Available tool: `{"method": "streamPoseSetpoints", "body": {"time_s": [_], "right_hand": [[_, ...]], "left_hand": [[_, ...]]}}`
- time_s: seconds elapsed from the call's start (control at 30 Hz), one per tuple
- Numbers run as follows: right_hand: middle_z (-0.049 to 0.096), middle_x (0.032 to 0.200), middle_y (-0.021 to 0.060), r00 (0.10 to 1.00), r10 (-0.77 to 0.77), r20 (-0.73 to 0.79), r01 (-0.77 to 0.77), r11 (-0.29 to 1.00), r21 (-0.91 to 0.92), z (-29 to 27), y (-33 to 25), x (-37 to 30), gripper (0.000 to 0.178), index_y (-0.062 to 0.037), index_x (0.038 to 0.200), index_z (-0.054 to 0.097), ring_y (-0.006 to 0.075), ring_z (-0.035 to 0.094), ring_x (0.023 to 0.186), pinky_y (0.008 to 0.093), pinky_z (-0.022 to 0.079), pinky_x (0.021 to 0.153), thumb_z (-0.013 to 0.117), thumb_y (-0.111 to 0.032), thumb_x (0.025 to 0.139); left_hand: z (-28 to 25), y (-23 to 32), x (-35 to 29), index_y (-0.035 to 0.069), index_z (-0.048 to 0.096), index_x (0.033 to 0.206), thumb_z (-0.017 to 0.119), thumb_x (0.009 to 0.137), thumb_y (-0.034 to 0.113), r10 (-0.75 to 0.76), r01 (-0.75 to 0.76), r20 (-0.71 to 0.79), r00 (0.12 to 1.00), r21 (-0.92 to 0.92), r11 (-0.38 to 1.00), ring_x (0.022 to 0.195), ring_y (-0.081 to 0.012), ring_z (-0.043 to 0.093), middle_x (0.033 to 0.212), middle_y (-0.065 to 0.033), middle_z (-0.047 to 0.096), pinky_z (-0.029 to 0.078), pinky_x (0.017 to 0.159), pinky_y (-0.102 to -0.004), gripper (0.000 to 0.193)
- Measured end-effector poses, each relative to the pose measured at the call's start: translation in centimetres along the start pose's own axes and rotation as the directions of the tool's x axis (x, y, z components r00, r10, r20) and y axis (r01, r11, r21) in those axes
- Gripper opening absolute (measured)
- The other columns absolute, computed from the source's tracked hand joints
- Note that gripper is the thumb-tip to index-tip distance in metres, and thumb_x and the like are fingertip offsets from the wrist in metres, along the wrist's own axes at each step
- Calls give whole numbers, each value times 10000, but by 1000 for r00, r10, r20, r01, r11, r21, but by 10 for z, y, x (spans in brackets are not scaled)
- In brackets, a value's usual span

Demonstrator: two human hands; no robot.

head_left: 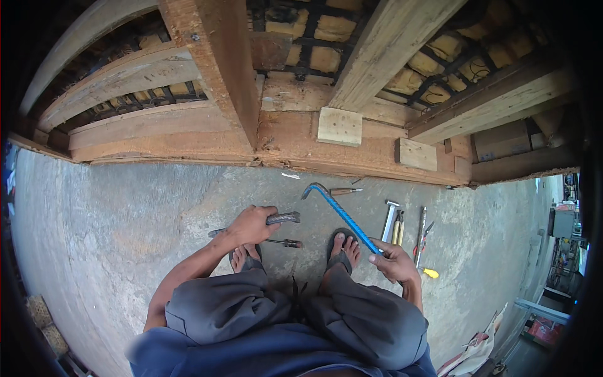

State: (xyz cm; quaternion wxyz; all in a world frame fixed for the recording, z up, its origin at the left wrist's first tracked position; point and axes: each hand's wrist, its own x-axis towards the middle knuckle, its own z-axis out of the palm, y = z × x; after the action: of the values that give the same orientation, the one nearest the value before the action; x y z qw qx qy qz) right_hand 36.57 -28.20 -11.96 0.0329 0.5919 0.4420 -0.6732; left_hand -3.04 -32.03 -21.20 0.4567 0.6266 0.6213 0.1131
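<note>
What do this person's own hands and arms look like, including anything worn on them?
The left hand and right hand are both ungloved, with fingers and thumb exposed. No watch or bracelet shows on either wrist. No sleeve covers the visible left forearm or right forearm; a dark blue top shows at the lower edge.

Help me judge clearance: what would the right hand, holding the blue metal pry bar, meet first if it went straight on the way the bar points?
Led by the hooked blue metal pry bar, the right hand would probably meet the long reddish-brown wooden beam first, though depth is unclear.
</note>
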Motion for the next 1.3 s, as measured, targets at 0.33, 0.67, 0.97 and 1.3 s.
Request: {"method": "streamPoseSetpoints", "body": {"time_s": [0.33, 0.67, 0.97, 1.3], "right_hand": [[633, 801, 79, 907, -42, 419, 163, 953, -256, 71, 51, 142, 516, -146, 1424, 574, 212, 656, 841, 339, 513, 805, 591, -454, 1011], [666, 1220, 259, 821, -427, -379, 366, 903, -225, 31, 88, 143, 363, -51, 1216, 702, 429, 662, 1099, 467, 521, 984, 626, -280, 945], [593, 1192, 182, 649, -642, -407, 280, 699, -657, 16, 67, 195, 461, -175, 1368, 614, 404, 649, 1075, 507, 558, 871, 584, -98, 914], [637, 1096, 172, 509, -801, -316, 654, 599, -463, 46, -18, 175, 346, -44, 1287, 671, 342, 667, 963, 421, 532, 838, 687, -137, 954]], "left_hand": [[-90, 122, -8, 19, 668, 926, 704, 889, 150, -62, 41, 63, 996, 302, 952, 797, -464, 655, 794, -250, 662, 501, 700, -491, 140], [-55, 131, 33, 17, 679, 1016, 722, 874, 172, -12, -137, 377, 926, 365, 921, 879, -442, 685, 864, -263, 693, 523, 789, -506, 215], [77, 16, 69, -25, 628, 1110, 686, 871, 195, -118, -234, 550, 827, 526, 817, 1089, -440, 652, 1123, -257, 672, 528, 942, -500, 330], [29, 66, 97, 0, 556, 1378, 703, 981, 311, -61, 82, 70, 996, -367, 927, 935, -218, 669, 1165, -130, 668, 556, 827, -348, 525]]}}
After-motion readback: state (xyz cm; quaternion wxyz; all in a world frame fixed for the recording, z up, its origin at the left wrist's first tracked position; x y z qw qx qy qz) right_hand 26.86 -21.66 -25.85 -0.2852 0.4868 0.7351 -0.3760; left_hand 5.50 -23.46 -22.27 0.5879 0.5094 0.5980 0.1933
